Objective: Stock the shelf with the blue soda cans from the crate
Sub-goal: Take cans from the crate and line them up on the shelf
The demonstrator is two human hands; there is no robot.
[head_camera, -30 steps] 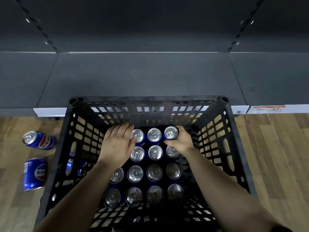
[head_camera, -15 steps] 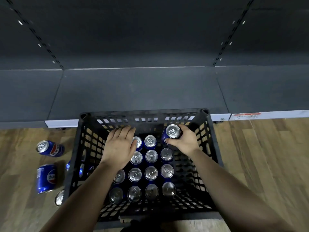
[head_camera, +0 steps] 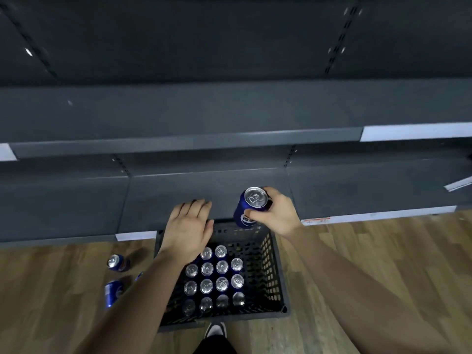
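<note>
Hands: left hand (head_camera: 187, 232) and right hand (head_camera: 277, 213) were bare.
Forearms (head_camera: 143, 290): bare.
Shoe (head_camera: 215, 330): white toe with dark edging, just behind the crate (head_camera: 270, 272).
Trouser leg (head_camera: 214, 346): black, farther from the crate.

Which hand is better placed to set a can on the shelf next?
The right hand: it grips a blue can above the far rim of the crate, close to the lower shelf. The left hand, over the crate, is open and holds nothing.

A single wide-angle view from the head — aimed forward and steeply down. The crate (head_camera: 274, 264) sits on the floor (head_camera: 383, 251) right under the lens, near the bottom edge; the shelves (head_camera: 204, 185) rise close ahead, filling the upper half.
</note>
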